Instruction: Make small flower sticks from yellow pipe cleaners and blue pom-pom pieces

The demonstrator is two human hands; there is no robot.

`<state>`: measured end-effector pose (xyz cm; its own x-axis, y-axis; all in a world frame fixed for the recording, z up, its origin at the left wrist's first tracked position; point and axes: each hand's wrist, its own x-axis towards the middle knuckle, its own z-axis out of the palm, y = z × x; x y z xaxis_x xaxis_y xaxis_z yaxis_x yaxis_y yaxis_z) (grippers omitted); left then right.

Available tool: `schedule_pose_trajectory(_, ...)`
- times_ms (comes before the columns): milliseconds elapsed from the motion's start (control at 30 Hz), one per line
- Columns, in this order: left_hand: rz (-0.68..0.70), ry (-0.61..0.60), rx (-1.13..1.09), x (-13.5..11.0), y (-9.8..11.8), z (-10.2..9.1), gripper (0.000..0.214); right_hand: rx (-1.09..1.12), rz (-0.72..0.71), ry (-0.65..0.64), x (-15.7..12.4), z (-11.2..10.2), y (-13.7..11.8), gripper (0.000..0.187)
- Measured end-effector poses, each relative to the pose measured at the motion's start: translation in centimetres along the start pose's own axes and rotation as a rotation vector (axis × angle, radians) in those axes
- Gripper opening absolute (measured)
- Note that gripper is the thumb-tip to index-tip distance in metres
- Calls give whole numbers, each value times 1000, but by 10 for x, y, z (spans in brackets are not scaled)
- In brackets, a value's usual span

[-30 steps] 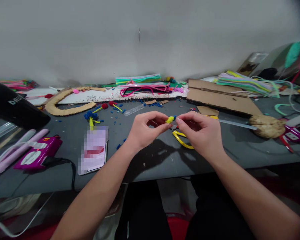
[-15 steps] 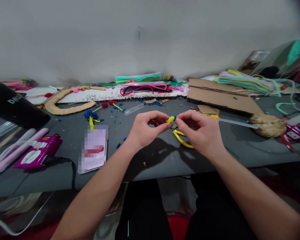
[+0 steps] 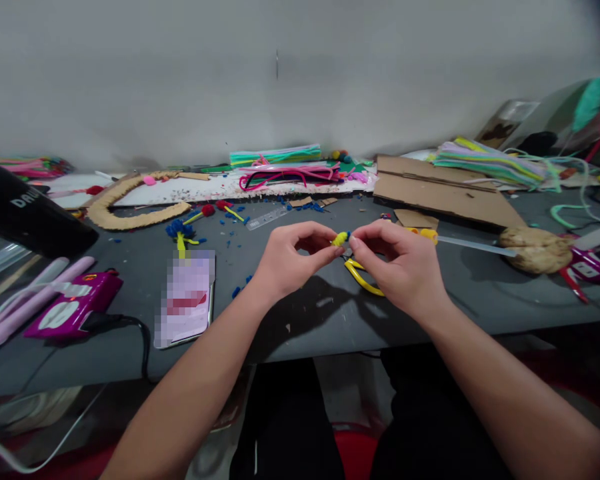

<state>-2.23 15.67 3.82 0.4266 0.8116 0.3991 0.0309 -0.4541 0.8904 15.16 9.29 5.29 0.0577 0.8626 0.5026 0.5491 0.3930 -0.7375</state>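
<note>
Above the grey table, my left hand (image 3: 291, 261) pinches a small coiled yellow pipe cleaner (image 3: 339, 239) with a blue tip. Thumb and forefinger of my right hand (image 3: 406, 265) close on the blue end, so both hands meet at this one piece. Part of it is hidden by the fingertips. Yellow-handled scissors (image 3: 361, 281) lie beneath my right hand, partly covered by it. A blue and yellow pipe cleaner flower (image 3: 180, 231) rests to the left, behind a phone (image 3: 190, 300) with a blurred screen.
A black cup (image 3: 35, 210) and a purple device (image 3: 77, 303) with a cable stand at the left. Pipe cleaner bundles (image 3: 275, 155) and cardboard (image 3: 440, 190) line the back. On the right, a glue stick (image 3: 475, 246) sticks out from a tan lump (image 3: 535, 251). Blue scraps are scattered about.
Both hands keep their pinch on the yellow and blue piece, with barely any movement. The whole view has shifted very slightly.
</note>
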Motion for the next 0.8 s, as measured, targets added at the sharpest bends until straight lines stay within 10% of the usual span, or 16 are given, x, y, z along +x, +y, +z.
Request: schedule_pose_trajectory(800,-241,-14,-292,2,3,-7,36,-171,-199,4,-4,-5,-9,40)
